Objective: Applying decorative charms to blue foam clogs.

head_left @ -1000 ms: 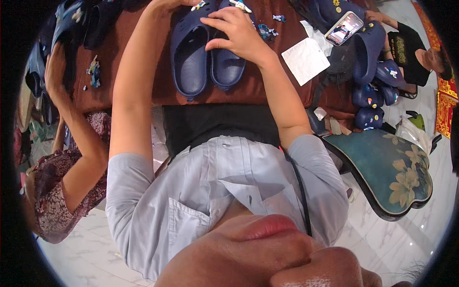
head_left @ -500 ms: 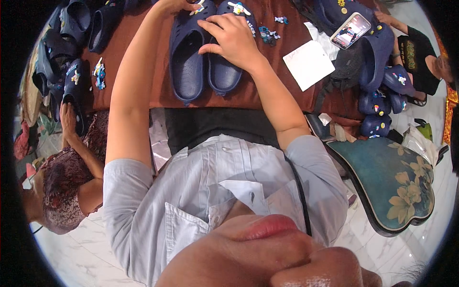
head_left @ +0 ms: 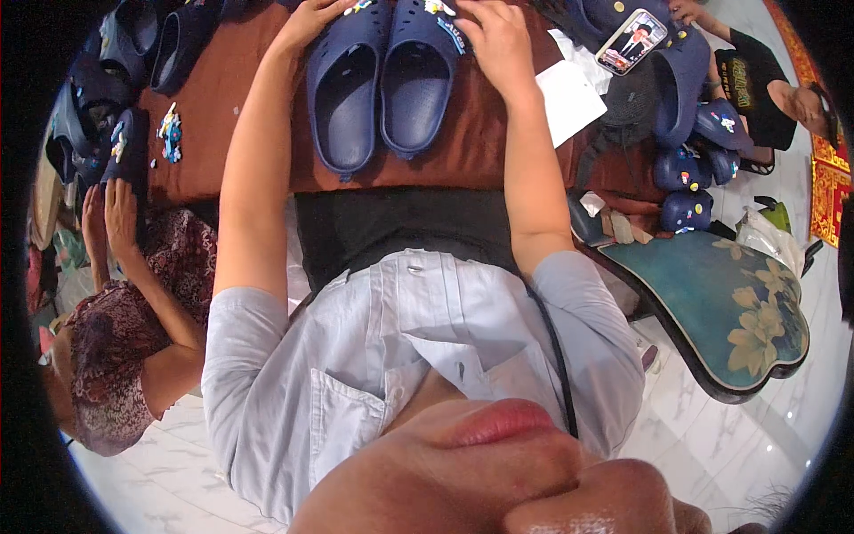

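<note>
Two dark blue clogs lie side by side in front of me, heels toward me: the left clog [head_left: 347, 107] and the right clog [head_left: 416, 102]. Small colourful charms [head_left: 439, 8] sit on their toe ends. My left hand [head_left: 311, 18] grips the outer side of the left clog near its toe, partly cut off by the top edge of the view. At the right clog's outer side my right hand [head_left: 500, 44] is closed, its fingertips and thumb at the toe beside a charm.
Brown cloth [head_left: 240, 133] covers the table. Loose charms [head_left: 170, 133] lie at left, near more blue clogs and a co-worker's hands [head_left: 120, 214]. White paper [head_left: 569, 102], a phone [head_left: 633, 42] and a black cap-like item [head_left: 628, 116] lie right. Another person [head_left: 756, 89] is beyond.
My right hand has moved from over the right clog to its outer side. The clogs have shifted slightly away from me. At left, the co-worker's hands have moved apart.
</note>
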`<state>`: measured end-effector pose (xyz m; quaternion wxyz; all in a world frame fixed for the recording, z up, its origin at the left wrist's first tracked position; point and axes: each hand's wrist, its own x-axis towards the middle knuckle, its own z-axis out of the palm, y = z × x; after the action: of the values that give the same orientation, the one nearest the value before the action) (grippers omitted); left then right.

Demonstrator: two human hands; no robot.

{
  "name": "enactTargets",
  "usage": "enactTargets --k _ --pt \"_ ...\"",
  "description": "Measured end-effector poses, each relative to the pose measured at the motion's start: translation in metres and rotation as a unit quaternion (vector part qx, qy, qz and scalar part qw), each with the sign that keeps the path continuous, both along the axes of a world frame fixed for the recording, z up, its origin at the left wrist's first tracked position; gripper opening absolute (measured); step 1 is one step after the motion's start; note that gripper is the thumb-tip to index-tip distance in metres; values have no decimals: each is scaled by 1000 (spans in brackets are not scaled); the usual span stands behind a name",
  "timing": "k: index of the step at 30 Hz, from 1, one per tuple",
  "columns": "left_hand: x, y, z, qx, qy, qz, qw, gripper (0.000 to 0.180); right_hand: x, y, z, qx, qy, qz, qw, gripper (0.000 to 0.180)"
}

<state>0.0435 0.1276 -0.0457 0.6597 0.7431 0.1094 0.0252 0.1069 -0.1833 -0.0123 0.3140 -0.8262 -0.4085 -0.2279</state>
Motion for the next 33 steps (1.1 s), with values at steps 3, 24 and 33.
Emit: enactTargets --k 3,24,33 --pt "-6 -10 0 26 -24 34 999 51 0 -12 -5 -137 49 -44 988 25" --pt "-7 -6 -30 86 -144 85 982 46 -18 -39 -19 -119 20 -113 986 11" --pt "-26 -29 14 74 -297 127 944 17 -38 31 48 162 169 25 972 15"
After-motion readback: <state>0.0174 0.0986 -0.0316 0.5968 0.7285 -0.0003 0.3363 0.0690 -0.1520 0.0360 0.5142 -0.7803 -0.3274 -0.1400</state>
